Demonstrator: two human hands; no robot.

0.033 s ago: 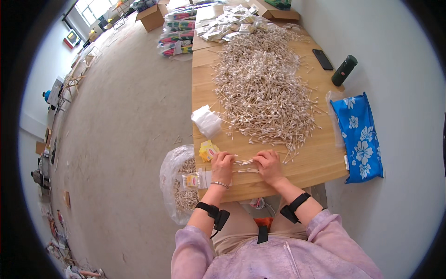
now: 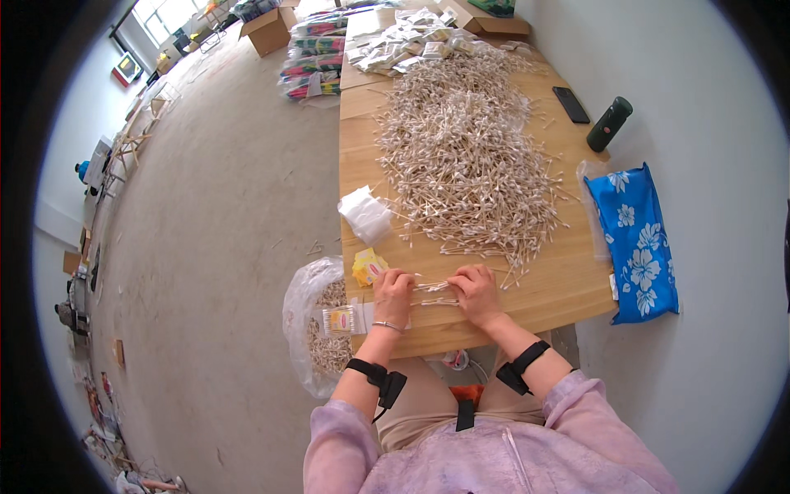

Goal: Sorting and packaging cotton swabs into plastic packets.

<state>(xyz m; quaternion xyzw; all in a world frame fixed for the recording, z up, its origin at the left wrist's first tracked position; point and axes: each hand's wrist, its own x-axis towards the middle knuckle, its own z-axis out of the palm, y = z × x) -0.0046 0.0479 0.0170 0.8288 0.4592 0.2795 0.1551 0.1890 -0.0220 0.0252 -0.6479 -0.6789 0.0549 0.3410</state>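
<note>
A small bundle of thin white-tipped cotton swabs is pinched between the left hand and the right hand, at the near edge of the light wooden desk. A large heap of loose swabs is spread farther back. A small yellow packet lies just left of the hands.

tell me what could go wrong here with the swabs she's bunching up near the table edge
1. The small bundle of cotton swabs sits between the left hand and right hand close to the table edge; loose ones could roll off onto the lap or floor.
2. The big swab pile spreads almost to the hands, so strays may mix into the bundle and spoil the count.
</note>
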